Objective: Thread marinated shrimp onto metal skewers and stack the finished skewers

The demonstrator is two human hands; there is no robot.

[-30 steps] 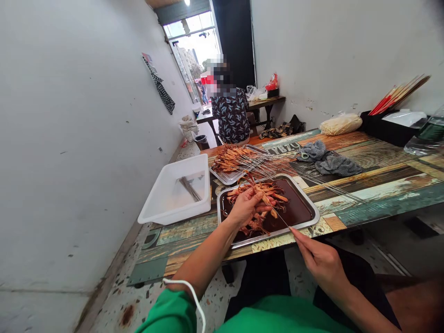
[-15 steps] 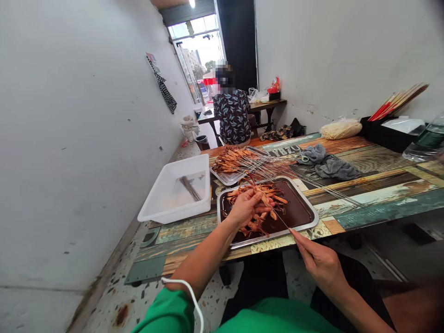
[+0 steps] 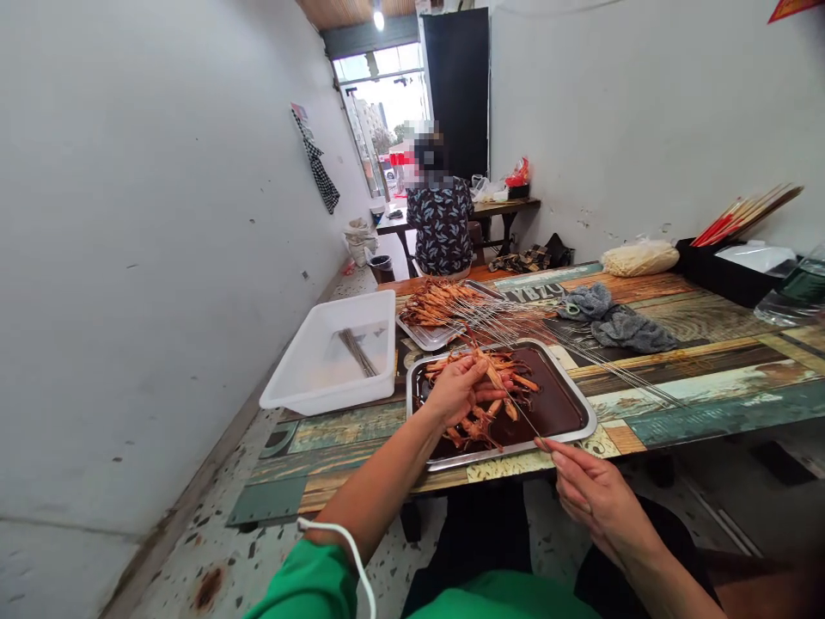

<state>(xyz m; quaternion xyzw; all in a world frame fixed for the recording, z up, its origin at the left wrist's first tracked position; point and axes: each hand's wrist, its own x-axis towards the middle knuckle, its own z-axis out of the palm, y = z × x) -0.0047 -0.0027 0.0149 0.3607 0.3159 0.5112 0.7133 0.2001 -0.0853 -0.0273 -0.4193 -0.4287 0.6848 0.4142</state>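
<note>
My left hand (image 3: 456,389) is closed on a long reddish-brown piece of meat (image 3: 494,376) with thin stringy ends, held over a metal tray (image 3: 588,423). A thin metal skewer (image 3: 527,419) runs from that piece down to my right hand (image 3: 596,494), whose fingers pinch its near end beyond the tray's front rim. More such pieces (image 3: 475,430) lie in the tray in dark brown liquid. Behind it, a second tray (image 3: 429,338) bears a heap of skewered pieces (image 3: 442,301), their metal skewers pointing right.
Left of the trays stands a white plastic tub (image 3: 309,400) with several metal skewers (image 3: 358,352) inside. Grey gloves or cloths (image 3: 632,329), a bag of pale sticks (image 3: 640,257), a black box (image 3: 722,277) and a bottle (image 3: 796,288) are on the right. A person (image 3: 440,225) sits beyond the table.
My right hand has shifted slightly right and down, still pinching the skewer. The left hand keeps its hold on the meat piece. The view has tilted up a little.
</note>
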